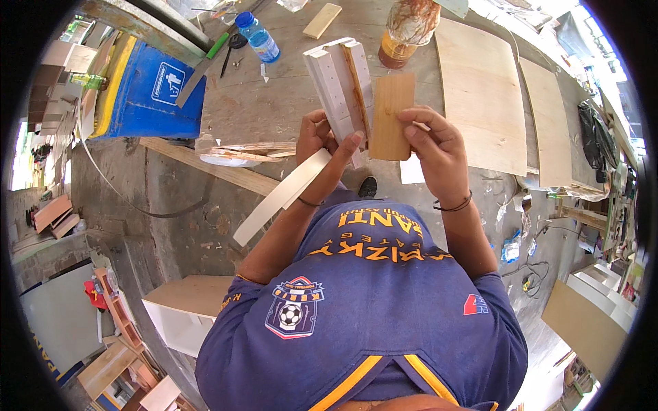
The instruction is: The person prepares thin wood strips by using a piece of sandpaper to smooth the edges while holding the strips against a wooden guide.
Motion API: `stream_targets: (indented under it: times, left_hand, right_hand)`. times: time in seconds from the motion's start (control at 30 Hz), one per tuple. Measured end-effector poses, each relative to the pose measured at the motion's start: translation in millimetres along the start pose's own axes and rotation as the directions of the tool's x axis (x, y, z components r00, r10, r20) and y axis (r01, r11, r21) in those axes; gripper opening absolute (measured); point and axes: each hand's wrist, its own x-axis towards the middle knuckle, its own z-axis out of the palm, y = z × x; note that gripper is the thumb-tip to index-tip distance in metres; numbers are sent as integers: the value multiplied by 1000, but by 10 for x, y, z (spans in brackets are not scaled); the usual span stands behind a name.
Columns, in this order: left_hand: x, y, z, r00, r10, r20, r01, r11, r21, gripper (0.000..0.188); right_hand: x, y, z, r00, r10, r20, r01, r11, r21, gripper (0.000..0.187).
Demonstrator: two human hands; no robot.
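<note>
Head view: your left hand (334, 166) grips a pale, grooved block (329, 85) near the worktable (264, 103) edge; your right hand (440, 147) pinches a flat, grained wood rectangle (393, 113) beside it. Beyond: amber jar (395, 56), crumpled film over its top; contents unclear.

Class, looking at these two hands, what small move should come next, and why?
Probably the right hand should ease the thin brown wooden board's left edge toward the brown streak on the pale ridged block: that edge is free and faces the streak, the hand pinches only the board's right side, and the left hand holds the block.
</note>
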Motion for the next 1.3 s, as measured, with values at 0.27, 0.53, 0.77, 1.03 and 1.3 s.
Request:
stream_targets:
  times: [0.27, 0.53, 0.77, 1.03, 1.3]
  left_hand:
    - [-27, -103, 36, 980, 179, -84, -174, 983, 58, 50]
    - [-61, -89, 186, 978, 188, -96, -193, 980, -46, 52]
    - [-90, -137, 291, 972, 212, -96, -216, 976, -25, 52]
    - [-136, -213, 301, 959, 273, -77, -260, 955, 142, 52]
    - [-165, -256, 351, 934, 338, -116, -326, 939, 112, 55]
  right_hand:
    - [-14, 31, 214, 994, 82, -77, -80, 996, 37, 28]
    - [-66, -3, 226, 994, 20, -109, -14, 998, 54, 28]
    - [-104, -16, 169, 990, 2, -142, 0, 1000, 18, 29]
    - [-143, -75, 123, 984, 31, -175, -18, 997, 72, 29]
    - [-169, -59, 61, 989, 41, -143, -32, 998, 63, 25]
